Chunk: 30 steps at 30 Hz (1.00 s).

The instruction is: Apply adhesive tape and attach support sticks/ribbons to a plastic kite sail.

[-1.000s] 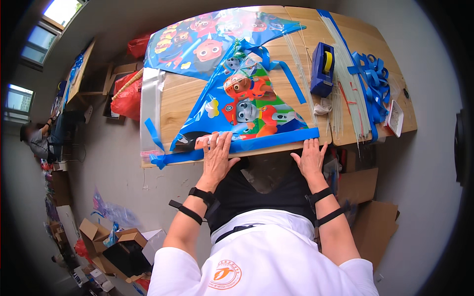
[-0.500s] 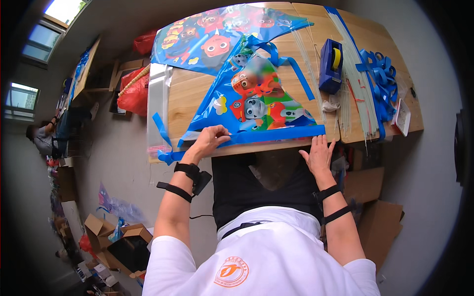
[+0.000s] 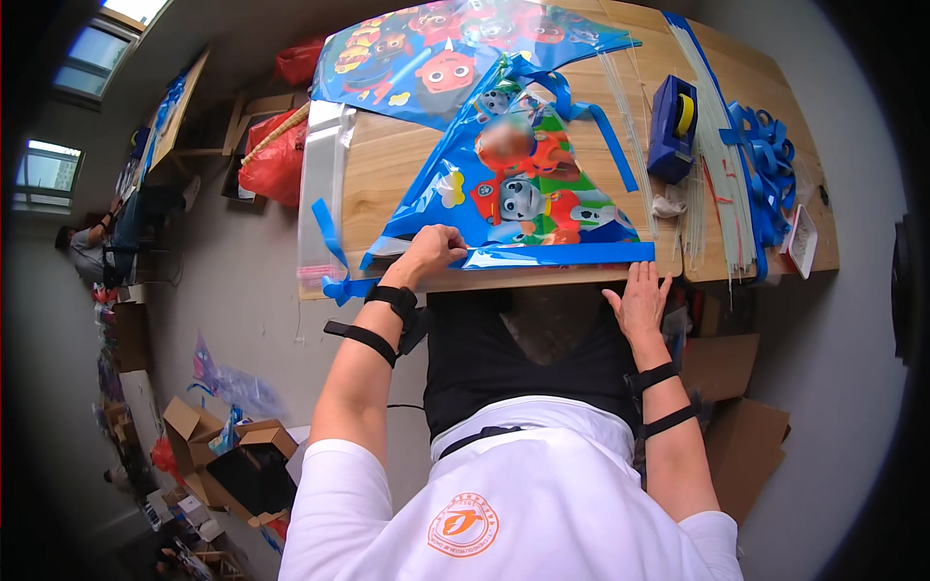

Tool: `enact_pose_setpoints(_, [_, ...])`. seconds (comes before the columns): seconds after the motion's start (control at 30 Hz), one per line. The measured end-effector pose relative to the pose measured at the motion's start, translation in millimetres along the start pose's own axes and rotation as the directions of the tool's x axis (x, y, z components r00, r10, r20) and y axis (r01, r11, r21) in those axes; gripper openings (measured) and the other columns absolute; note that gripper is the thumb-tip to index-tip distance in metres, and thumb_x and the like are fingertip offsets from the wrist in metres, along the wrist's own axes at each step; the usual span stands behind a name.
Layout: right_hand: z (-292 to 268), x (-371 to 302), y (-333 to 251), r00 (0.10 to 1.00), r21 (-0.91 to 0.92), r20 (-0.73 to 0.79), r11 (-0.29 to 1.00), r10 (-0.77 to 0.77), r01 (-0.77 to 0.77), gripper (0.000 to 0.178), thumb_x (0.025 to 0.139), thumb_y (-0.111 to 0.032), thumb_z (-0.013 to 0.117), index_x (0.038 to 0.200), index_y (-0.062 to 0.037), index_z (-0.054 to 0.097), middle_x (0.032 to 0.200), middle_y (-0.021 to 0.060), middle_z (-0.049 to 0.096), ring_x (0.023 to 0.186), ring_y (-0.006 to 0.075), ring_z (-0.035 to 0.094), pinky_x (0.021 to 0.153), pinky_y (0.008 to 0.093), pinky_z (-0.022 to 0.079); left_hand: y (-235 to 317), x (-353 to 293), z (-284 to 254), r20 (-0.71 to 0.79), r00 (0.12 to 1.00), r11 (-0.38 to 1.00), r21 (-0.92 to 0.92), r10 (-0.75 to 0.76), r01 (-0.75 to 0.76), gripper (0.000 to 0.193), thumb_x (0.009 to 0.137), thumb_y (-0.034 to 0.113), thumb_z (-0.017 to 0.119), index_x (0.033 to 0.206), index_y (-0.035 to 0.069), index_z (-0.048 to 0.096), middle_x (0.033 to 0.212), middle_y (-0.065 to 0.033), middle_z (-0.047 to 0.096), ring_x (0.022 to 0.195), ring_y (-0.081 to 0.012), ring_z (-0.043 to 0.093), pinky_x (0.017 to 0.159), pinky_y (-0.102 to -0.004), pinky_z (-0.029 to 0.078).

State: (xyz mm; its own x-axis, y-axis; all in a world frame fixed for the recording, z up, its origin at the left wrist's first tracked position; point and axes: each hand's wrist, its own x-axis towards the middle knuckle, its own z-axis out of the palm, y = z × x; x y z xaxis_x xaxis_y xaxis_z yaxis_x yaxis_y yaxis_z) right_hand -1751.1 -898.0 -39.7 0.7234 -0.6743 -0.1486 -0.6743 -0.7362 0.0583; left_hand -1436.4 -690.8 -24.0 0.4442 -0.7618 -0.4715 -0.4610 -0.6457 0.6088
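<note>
A triangular blue kite sheet (image 3: 426, 208) of shiny plastic, printed with cartoon puppies, lies on the near part of the wooden table. Along its near edge runs a plain blue strip (image 3: 572, 255). My left hand (image 3: 431, 254) pinches this edge toward its left end, thumb and fingers closed together. At the strip's right end my right hand (image 3: 639, 302) lies flat, fingers stretched out and fingertips on the strip at the table edge. Blue ribbon (image 3: 608, 145) trails from the sheet's top and right side. What lies under my left fingers is hidden.
Another printed sheet (image 3: 387, 73) covers the far left of the table. To the right are a blue tape dispenser (image 3: 670, 131), thin white rods (image 3: 712, 155), curled blue ribbons (image 3: 765, 160) and a small white tray (image 3: 800, 242). Cardboard boxes (image 3: 731, 416) stand below. A person sits far left.
The whole view has shifted slightly. Both hands keep nearly the same places on the strip; beside my left hand the strip now tilts and catches more light.
</note>
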Motion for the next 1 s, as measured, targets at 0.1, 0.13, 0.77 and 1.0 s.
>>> enact_pose_setpoints(0.1, [-2.7, 0.7, -0.7, 1.0, -0.003, 0.002, 1.0, 0.011, -0.011, 0.077, 0.082, -0.05, 0.067, 0.132, 0.0048, 0.046, 0.139, 0.0188, 0.046, 0.134, 0.0318, 0.036, 0.111, 0.0577, 0.024, 7.1, -3.4, 3.5, 0.006, 1.0, 1.0, -0.018, 0.014, -0.014, 0.018, 0.084, 0.015, 0.071, 0.092, -0.001, 0.068, 0.085, -0.0132, 0.07, 0.076, -0.0212, 0.065, 0.073, -0.0319, 0.051])
enact_pose_setpoints(0.13, [-4.5, 1.3, -1.9, 1.0, -0.001, 0.008, 1.0, 0.011, -0.011, 0.077, 0.081, -0.05, 0.067, 0.131, 0.0049, 0.046, 0.139, 0.0188, 0.046, 0.134, 0.032, 0.037, 0.11, 0.0574, 0.025, 8.1, -4.3, 4.6, 0.039, 0.999, 1.0, -0.016, 0.016, -0.016, 0.017, 0.085, 0.013, 0.07, 0.093, -0.001, 0.068, 0.085, -0.0134, 0.07, 0.076, -0.0213, 0.065, 0.073, -0.032, 0.051])
enact_pose_setpoints(0.77, [-1.5, -0.3, -1.2, 0.999, 0.053, 0.028, 0.998, 0.017, -0.018, 0.083, 0.079, -0.046, 0.071, 0.136, 0.0064, 0.041, 0.143, 0.0214, 0.042, 0.136, 0.034, 0.034, 0.108, 0.0519, 0.032, 3.9, -19.2, 25.8, -0.067, 0.888, 0.773, 0.526, 0.454, -0.356, 0.022, 0.084, 0.005, 0.061, 0.102, 0.016, 0.066, 0.093, -0.0074, 0.055, 0.085, -0.0279, 0.063, 0.073, -0.0384, 0.05])
enact_pose_setpoints(1.0, [1.2, -0.2, -2.0, 0.999, 0.027, 0.039, 0.999, 0.031, -0.032, 0.085, 0.079, -0.048, 0.071, 0.137, 0.0061, 0.041, 0.144, 0.0207, 0.04, 0.137, 0.0332, 0.034, 0.108, 0.0512, 0.031, -0.5, -27.1, 21.9, -0.015, 0.817, 0.658, 0.602, 0.577, -0.453, 0.031, 0.083, 0.002, 0.058, 0.105, 0.02, 0.071, 0.097, -0.005, 0.054, 0.086, -0.0221, 0.061, 0.075, -0.0341, 0.05])
